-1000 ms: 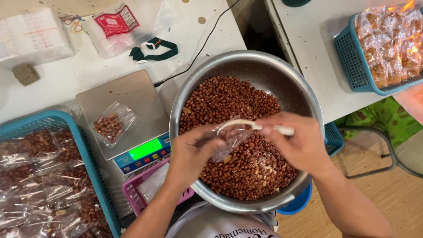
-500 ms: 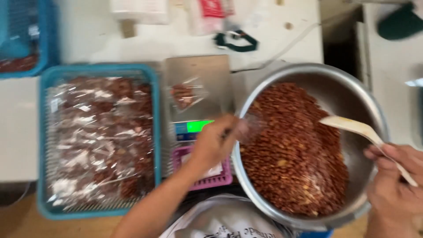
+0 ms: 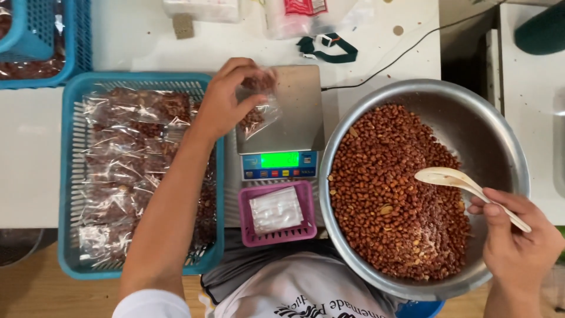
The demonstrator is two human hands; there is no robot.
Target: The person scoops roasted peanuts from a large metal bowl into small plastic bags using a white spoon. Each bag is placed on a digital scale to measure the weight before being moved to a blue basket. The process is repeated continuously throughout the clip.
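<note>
Left hand pinches a nut bag over the scale on the white table; right hand grips a spoon above the bowl, wooden floor below.

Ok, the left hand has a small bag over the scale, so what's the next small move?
Probably lower the small clear bag of peanuts onto the scale platform and let go: the left hand pinches it just above the pan, while the right hand holds the spoon over the bowl.
</note>
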